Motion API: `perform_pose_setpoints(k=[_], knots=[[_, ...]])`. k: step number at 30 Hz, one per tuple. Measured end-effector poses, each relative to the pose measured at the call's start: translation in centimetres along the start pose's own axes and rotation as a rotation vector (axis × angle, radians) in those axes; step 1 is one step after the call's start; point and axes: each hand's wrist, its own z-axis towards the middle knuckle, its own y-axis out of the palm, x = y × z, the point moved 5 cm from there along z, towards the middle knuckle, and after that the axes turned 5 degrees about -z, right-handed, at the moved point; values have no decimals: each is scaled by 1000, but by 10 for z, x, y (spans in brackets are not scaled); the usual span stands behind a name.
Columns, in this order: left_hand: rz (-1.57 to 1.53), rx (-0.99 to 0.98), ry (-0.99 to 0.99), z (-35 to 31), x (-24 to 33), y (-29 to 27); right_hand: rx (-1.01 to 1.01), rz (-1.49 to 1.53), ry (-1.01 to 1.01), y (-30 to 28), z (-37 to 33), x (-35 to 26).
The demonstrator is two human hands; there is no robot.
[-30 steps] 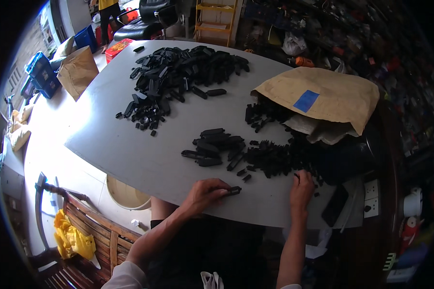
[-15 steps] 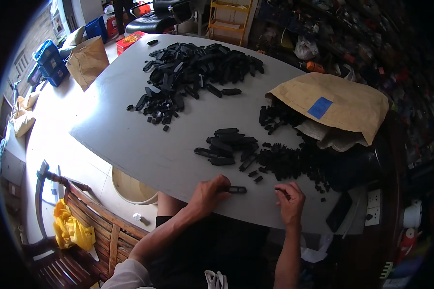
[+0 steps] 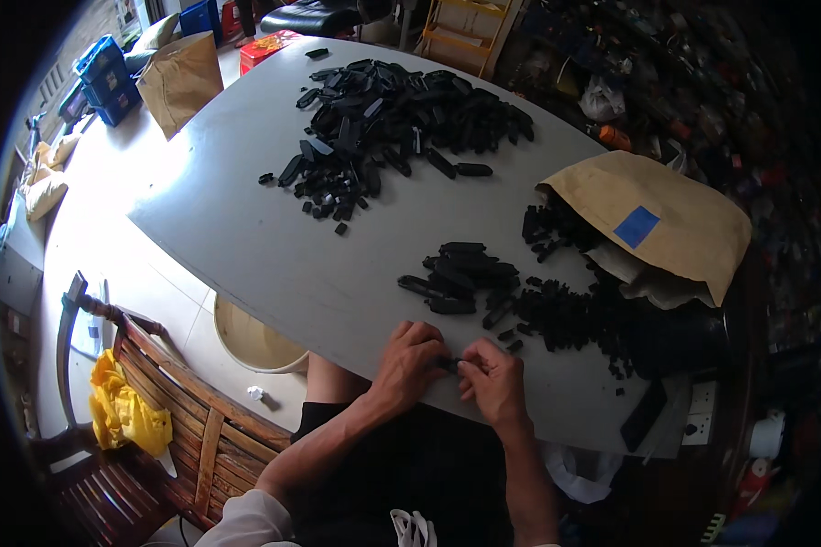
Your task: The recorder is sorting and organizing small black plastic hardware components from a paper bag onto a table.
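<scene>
Near the table's front edge, my left hand (image 3: 409,367) is closed around an oblong black plastic casing (image 3: 446,364), mostly covered by the fingers. My right hand (image 3: 494,376) pinches at the casing's right end, thumb and forefinger pressed together; the small black piece between them is largely hidden. Just beyond the hands lies a small stack of similar black casings (image 3: 461,275). To its right spreads a heap of small black pieces (image 3: 561,314). A larger pile of black casings (image 3: 410,114) covers the table's far part, with small black blocks (image 3: 333,193) at its near side.
A brown paper bag (image 3: 661,214) with a blue patch lies on the right, black pieces at its mouth. A dark flat object (image 3: 644,416) rests at the right front edge of the grey table (image 3: 246,237). Left stand a wooden chair (image 3: 178,401) and a bucket (image 3: 255,342).
My right hand has moved left and meets my left hand at the casing. The casing's open end, visible before, is now mostly covered. The whole view has shifted slightly.
</scene>
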Motion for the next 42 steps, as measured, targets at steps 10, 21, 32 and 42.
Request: perform_pose_setpoints(k=[10, 21, 32, 42], knots=[[-4, 19, 6, -1, -1, 2, 92, -428, -144, 10, 10, -10], [-12, -14, -12, 0, 0, 4, 36, -695, 72, 7, 9, -18], [28, -15, 26, -1, 0, 2, -100, -542, -161, -8, 12, -7], [17, -51, 6, 1, 7, -1, 395, -590, -373, -73, 2, 12]])
